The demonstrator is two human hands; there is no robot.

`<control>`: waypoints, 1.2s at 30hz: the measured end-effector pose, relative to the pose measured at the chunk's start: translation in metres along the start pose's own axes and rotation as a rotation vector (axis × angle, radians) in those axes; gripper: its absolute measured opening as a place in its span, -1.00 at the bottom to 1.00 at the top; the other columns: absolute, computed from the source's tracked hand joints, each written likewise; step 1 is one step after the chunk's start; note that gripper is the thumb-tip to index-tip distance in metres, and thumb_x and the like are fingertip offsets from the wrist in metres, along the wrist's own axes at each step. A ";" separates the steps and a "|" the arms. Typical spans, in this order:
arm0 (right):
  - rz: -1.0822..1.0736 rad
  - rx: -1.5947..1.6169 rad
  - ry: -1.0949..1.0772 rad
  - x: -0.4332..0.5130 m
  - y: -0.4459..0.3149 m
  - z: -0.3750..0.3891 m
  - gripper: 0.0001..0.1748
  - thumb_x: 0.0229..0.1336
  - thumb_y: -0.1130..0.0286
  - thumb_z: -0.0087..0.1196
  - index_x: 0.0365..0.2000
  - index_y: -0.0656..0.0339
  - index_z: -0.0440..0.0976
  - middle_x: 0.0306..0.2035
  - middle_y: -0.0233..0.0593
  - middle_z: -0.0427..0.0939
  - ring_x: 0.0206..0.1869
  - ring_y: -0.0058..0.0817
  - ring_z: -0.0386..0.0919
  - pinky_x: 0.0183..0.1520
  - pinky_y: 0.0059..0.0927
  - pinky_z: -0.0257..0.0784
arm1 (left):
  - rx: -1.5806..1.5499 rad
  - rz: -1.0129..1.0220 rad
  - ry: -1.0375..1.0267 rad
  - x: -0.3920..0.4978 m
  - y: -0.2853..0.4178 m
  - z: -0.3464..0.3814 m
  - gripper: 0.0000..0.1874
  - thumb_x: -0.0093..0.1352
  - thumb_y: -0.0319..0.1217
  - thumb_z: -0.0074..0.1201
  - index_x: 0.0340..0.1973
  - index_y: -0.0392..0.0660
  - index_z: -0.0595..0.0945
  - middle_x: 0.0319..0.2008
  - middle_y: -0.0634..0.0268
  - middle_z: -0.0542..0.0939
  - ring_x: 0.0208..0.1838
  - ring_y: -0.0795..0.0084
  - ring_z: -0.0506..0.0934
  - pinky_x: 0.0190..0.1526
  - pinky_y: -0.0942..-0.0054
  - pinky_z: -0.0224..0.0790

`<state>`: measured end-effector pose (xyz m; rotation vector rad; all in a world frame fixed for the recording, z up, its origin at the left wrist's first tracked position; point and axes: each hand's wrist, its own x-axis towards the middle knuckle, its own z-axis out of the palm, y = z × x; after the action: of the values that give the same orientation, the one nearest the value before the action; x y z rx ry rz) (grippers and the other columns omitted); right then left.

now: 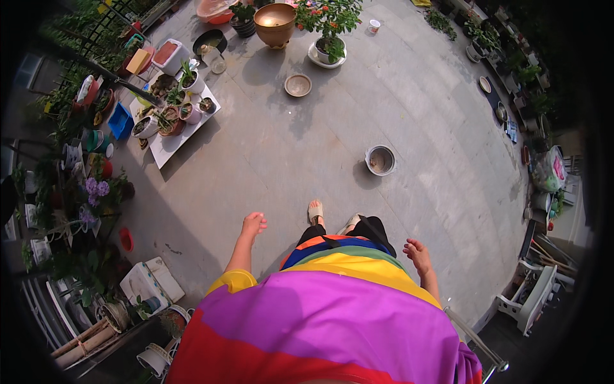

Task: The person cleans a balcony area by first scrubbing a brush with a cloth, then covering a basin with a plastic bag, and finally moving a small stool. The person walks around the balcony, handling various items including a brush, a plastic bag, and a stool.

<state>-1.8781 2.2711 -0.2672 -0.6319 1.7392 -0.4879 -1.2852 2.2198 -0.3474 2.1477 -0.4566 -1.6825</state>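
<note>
My left hand (254, 224) hangs in the air beside my body, fingers loosely curled and nothing in it. On the other side, my right hand (417, 253) is also empty, its fingers slightly bent and apart. Neither hand touches anything. My sandalled feet (315, 210) stand on the grey paved floor (268, 158). Nearest in front of me, a little to the right, is a grey plastic pot (368, 164) with some brown matter inside. Farther ahead lies a round brown plant saucer (298, 85). Behind it stand a large golden-brown planter (275, 29) and a red-flowered potted plant (331, 21).
At the left, a low white board (204, 115) carries several potted plants, with a blue plastic crate (121, 121) beside it. A white foam box (146, 285) sits at lower left. Close by on my right runs a metal rail (475, 338). Potted plants line both sides.
</note>
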 end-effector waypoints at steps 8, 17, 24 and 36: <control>0.226 -0.050 0.026 0.000 0.025 -0.018 -0.65 0.26 0.32 -0.02 0.02 0.19 0.44 -0.22 -0.31 0.60 -0.24 -0.50 0.59 -0.24 -0.46 0.41 | -0.063 -0.033 0.012 0.022 -0.012 -0.001 -0.66 0.40 -0.18 -0.01 0.00 -0.08 0.54 -0.23 0.25 0.64 -0.32 0.42 0.61 -0.34 0.39 0.38; 0.276 -0.092 0.032 0.029 -0.002 -0.038 -0.66 0.28 0.30 -0.04 0.04 0.10 0.41 -0.14 -0.26 0.57 -0.18 -0.40 0.60 -0.21 -0.34 0.47 | -0.083 -0.135 0.026 0.003 -0.047 -0.007 -0.67 0.39 -0.18 -0.02 -0.02 -0.06 0.52 -0.21 0.22 0.62 -0.23 0.33 0.61 -0.19 0.25 0.41; 0.102 -0.048 -0.020 0.057 -0.050 -0.028 -0.61 0.27 0.31 -0.05 0.08 0.16 0.37 -0.11 -0.23 0.56 -0.16 -0.39 0.60 -0.16 -0.33 0.47 | -0.103 -0.102 0.095 0.005 -0.029 -0.006 -0.68 0.40 -0.21 -0.03 0.00 -0.06 0.52 -0.25 0.25 0.63 -0.34 0.37 0.61 -0.35 0.32 0.38; 0.292 0.098 0.145 0.047 0.031 -0.068 -0.65 0.26 0.35 -0.04 0.05 0.14 0.37 -0.28 -0.31 0.58 -0.32 -0.43 0.61 -0.28 -0.36 0.45 | -0.027 -0.041 0.005 0.020 0.031 0.045 -0.69 0.41 -0.24 -0.04 0.00 -0.07 0.48 -0.24 0.25 0.59 -0.29 0.35 0.61 -0.32 0.37 0.41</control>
<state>-1.9577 2.2646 -0.3050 -0.2712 1.8935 -0.4191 -1.3249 2.1792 -0.3591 2.1553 -0.3885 -1.6957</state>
